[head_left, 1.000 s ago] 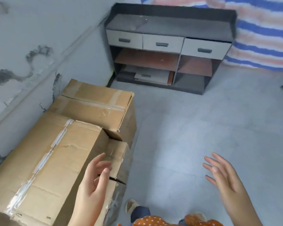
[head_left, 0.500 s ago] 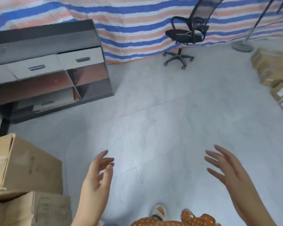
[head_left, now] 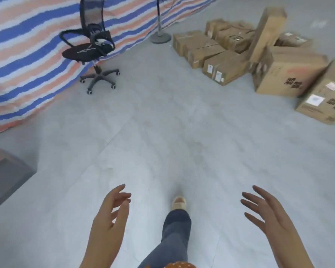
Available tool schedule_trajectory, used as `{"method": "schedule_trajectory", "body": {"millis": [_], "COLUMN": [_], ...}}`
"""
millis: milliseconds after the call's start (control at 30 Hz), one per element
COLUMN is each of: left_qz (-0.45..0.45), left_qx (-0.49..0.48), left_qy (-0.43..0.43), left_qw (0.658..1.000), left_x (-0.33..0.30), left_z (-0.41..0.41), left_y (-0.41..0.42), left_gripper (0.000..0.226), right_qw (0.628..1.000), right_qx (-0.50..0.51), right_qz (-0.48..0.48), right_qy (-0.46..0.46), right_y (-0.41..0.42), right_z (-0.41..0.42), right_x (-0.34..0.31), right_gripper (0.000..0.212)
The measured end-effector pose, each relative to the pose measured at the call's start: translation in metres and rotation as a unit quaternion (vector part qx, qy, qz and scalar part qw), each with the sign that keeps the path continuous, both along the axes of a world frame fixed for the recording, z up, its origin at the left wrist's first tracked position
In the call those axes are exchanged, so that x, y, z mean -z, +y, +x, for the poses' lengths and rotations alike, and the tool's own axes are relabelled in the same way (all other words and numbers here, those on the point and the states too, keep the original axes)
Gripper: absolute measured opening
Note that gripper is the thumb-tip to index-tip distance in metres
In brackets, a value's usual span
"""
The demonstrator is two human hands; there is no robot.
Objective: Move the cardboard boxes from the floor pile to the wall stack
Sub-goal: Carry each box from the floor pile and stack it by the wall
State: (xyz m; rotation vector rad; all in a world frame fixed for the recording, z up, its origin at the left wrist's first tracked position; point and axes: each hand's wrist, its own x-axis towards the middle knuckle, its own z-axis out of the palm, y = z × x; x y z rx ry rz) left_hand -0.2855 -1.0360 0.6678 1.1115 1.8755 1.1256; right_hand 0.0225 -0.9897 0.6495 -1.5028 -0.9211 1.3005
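Fingers point(head_left: 122, 192) of left hand point(head_left: 108, 219) loosely spread, slightly bent, holding nothing; right hand point(head_left: 267, 215) same, fingers splayed, palm facing inward, empty. Both hands hang over bare grey floor point(head_left: 162, 132), apart from each other, w/ one leg in jeans point(head_left: 175, 235) and a light shoe point(head_left: 179, 203) stepping between them.

Surroundings: black mesh office chair point(head_left: 91, 45) on castors at upper left, in front of striped blue/orange/white tarp point(head_left: 27, 60). Pole stand w/ round base point(head_left: 161, 36) just left of the pile. Dark cabinet corner point(head_left: 2, 176) at left edge. Open floor lies between hands & boxes.

Cardboard boxes pile point(head_left: 249, 55) sits upper right on floor, well apart from hands. Most lie flat; one tall box point(head_left: 267, 33) stands on end, long axis near vertical, tilted. Nearest labelled box point(head_left: 323, 101) lies flat at right edge.
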Motion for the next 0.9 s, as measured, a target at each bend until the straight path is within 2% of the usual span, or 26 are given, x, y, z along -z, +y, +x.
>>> {"method": "schedule_trajectory", "body": {"millis": [200,467,733,900], "left_qz": [0.006,0.024,0.005,0.004], "left_qx": [0.073,0.164,0.163,0.113], "left_qy": [-0.027,-0.044,-0.034,-0.050], "left_qw": [0.997,0.985,0.986,0.992], "left_x": [0.005,-0.020,-0.012,-0.004], "left_z": [0.049,0.122,0.183,0.255], "left_y": [0.155,0.345,0.472,0.566], "left_gripper": [0.037,0.034,0.034,0.034], "right_qw": [0.996,0.990,0.984,0.990], "right_qx": [0.079,0.121,0.168,0.127], "right_qz": [0.021,0.047,0.022,0.023], "right_qy": [-0.018,-0.052,-0.051,-0.063], "right_y": [0.110,0.258,0.365,0.470], "right_z": [0.046,0.105,0.181,0.254], "right_x": [0.001,-0.025,-0.009,-0.004], "right_gripper": [0.026,0.028,0.028,0.027]}}
